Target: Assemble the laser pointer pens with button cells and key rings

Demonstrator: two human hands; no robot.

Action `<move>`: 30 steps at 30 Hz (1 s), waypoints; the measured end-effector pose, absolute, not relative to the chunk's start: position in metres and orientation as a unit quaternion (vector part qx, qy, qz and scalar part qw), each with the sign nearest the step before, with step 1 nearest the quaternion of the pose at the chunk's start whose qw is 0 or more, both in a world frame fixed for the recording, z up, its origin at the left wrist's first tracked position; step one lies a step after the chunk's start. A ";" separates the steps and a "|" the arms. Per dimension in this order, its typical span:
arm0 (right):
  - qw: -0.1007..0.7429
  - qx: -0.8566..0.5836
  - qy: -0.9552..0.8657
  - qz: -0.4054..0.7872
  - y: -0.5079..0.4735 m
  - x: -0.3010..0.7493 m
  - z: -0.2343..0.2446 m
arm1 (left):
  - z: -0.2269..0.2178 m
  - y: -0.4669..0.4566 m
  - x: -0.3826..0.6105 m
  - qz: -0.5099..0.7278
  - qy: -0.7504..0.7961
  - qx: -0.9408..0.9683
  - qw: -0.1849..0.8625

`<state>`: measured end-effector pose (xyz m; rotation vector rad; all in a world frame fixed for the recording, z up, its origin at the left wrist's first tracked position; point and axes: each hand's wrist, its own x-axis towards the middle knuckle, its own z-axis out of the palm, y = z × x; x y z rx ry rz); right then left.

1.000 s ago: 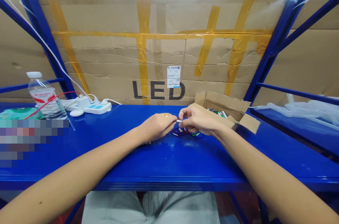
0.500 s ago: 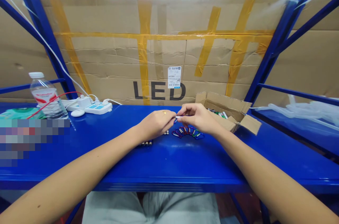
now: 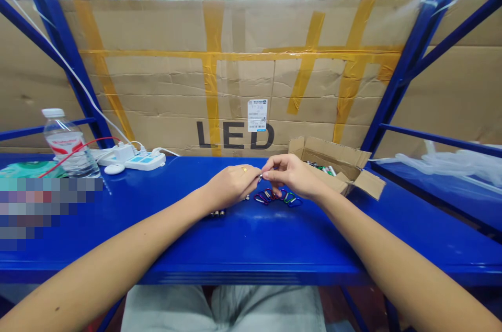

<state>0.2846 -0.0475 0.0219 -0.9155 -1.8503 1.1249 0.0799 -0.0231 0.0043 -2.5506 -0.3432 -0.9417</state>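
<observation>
My left hand [image 3: 235, 181], with a ring on one finger, is closed, its fingertips meeting those of my right hand above the blue table [image 3: 259, 243]. Between them a small silvery piece [image 3: 260, 178] shows; fingers cover most of it. The right hand [image 3: 288, 175] is closed in a pinch at the same spot. Below it lies a fanned row of coloured carabiners [image 3: 290, 199], partly behind the fingers. Small silvery parts [image 3: 247, 197] lie beside the left fingers, and several short dark cylinders with metal ends [image 3: 217, 213] sit close under the left wrist.
An open cardboard box [image 3: 349, 167] holding small cylindrical pieces stands behind the right hand. At the left are a water bottle [image 3: 66, 144], a white power strip [image 3: 147, 161] and cables. A large cardboard panel [image 3: 168, 86] closes the back, between blue rack posts.
The white sliver that showed between my fingertips is now mostly covered, with a small silvery bit visible instead. Some right fingers have dropped lower, over the carabiners. Both hands stay together.
</observation>
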 end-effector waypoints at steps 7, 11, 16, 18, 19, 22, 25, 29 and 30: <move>0.379 -0.376 -0.738 0.412 -0.045 0.284 0.024 | 0.002 -0.022 0.083 -0.343 -0.155 -0.917 0.133; 0.376 -0.381 -0.749 0.391 -0.043 0.286 0.023 | 0.003 -0.022 0.083 -0.343 -0.170 -0.917 0.113; 0.370 -0.380 -0.757 0.381 -0.039 0.287 0.022 | 0.005 -0.021 0.081 -0.333 -0.188 -0.919 0.095; 0.369 -0.377 -0.759 0.382 -0.037 0.288 0.021 | 0.005 -0.020 0.081 -0.335 -0.190 -0.919 0.087; 0.369 -0.377 -0.758 0.383 -0.037 0.288 0.021 | 0.005 -0.020 0.081 -0.335 -0.191 -0.919 0.083; 0.367 -0.376 -0.756 0.389 -0.036 0.288 0.020 | 0.005 -0.020 0.081 -0.335 -0.201 -0.918 0.069; 0.365 -0.377 -0.755 0.393 -0.036 0.288 0.020 | 0.006 -0.020 0.081 -0.330 -0.218 -0.918 0.042; 0.372 -0.378 -0.753 0.390 -0.038 0.286 0.022 | 0.008 -0.021 0.081 -0.337 -0.232 -0.913 -0.001; 0.374 -0.380 -0.751 0.389 -0.039 0.286 0.022 | 0.008 -0.021 0.081 -0.342 -0.232 -0.911 -0.009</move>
